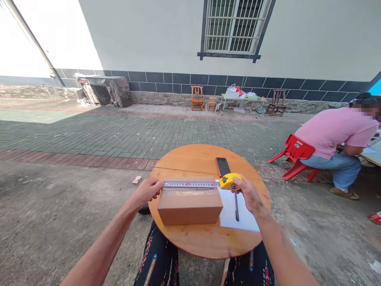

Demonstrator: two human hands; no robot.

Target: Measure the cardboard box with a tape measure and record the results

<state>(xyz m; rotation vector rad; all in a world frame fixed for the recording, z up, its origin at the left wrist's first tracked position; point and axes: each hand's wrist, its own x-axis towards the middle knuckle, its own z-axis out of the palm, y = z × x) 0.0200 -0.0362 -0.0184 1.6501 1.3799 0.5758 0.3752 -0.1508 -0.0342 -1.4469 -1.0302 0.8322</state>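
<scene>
A brown cardboard box [189, 205] lies on a small round wooden table [190, 159] in front of me. A measuring tape blade [192, 184] is stretched along the box's far top edge. My left hand [148, 190] pinches the blade's end at the box's left corner. My right hand [249, 194] grips the yellow tape measure case [229, 180] just past the box's right end. A white sheet of paper [235, 212] with a black pen [236, 206] on it lies to the right of the box, under my right hand.
A dark phone [223, 166] lies on the table behind the tape case. A person in a pink shirt sits on a red chair [294, 153] at the right. Wooden chairs [197, 97] and a low table [242, 97] stand by the far wall.
</scene>
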